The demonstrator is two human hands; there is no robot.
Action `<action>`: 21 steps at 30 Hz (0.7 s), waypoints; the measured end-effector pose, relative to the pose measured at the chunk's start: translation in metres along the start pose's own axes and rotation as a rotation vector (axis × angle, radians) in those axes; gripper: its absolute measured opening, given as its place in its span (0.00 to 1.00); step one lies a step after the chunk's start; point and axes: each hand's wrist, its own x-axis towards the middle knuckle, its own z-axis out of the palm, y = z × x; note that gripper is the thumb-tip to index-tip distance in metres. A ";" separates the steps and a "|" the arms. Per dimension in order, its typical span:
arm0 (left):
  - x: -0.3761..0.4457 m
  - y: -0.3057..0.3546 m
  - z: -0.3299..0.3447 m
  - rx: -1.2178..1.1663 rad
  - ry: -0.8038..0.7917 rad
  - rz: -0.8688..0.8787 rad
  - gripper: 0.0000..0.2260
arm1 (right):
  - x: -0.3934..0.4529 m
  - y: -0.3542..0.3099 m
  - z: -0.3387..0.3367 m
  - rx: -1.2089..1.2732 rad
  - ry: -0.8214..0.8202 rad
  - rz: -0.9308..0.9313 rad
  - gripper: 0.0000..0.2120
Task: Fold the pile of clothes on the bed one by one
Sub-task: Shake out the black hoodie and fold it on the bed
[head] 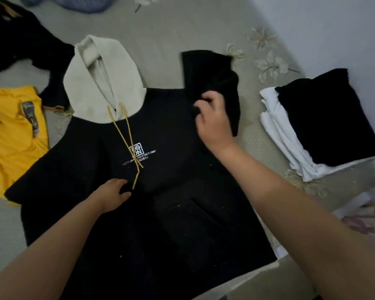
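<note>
Your right hand [212, 120] reaches forward over the black hoodie [160, 191] and pinches the fabric where its right sleeve [212, 83] meets the shoulder, fingers curled into the cloth. That sleeve is bent upward and lies partly on the bedsheet [182, 24]. Your left hand [115, 194] rests lower down on the chest of the hoodie, fingers out along the fabric and thumb alongside, just beside the end of one yellow drawstring [129, 139]; it looks to be pressing flat, though the dark cloth makes it hard to see whether any fold is caught between the fingers.

The hoodie lies front side up, spread across the middle of the bed directly under both of your forearms. Its cream hood [100, 83] points away from you, two drawstrings trail down over a small white printed logo [139, 155], and a front pocket sits near your right forearm.

To your left, a yellow garment [11, 139] lies partly under the hoodie's left sleeve. Beyond it, at the far left, one crumpled black garment [20, 46] is spread out. To your right, well apart from the hoodie, sits one folded stack [312, 131]: a black piece on top of white pieces. A blue-grey bundle [78, 2] shows at the far edge.
</note>
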 end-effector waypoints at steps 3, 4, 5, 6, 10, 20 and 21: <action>-0.021 -0.028 -0.004 -0.017 0.030 -0.022 0.24 | 0.005 -0.055 0.043 0.090 -0.215 -0.402 0.12; -0.027 -0.036 -0.005 -0.011 0.055 -0.030 0.24 | 0.002 -0.064 0.058 0.093 -0.370 -0.477 0.15; -0.032 -0.044 -0.006 -0.006 0.088 -0.036 0.24 | -0.003 -0.069 0.071 0.064 -0.533 -0.520 0.20; -0.036 -0.052 -0.006 -0.003 0.126 -0.042 0.24 | -0.011 -0.069 0.082 0.015 -0.674 -0.548 0.27; -0.044 -0.076 -0.001 0.009 0.287 -0.112 0.27 | -0.043 -0.055 0.111 -0.135 -0.900 -0.500 0.30; 0.008 -0.078 0.065 -0.064 0.473 -0.201 0.33 | -0.039 0.039 0.100 -0.903 -0.799 -0.111 0.35; 0.014 -0.078 0.069 -0.077 0.457 -0.220 0.32 | -0.036 0.046 0.101 -0.944 -0.799 -0.090 0.34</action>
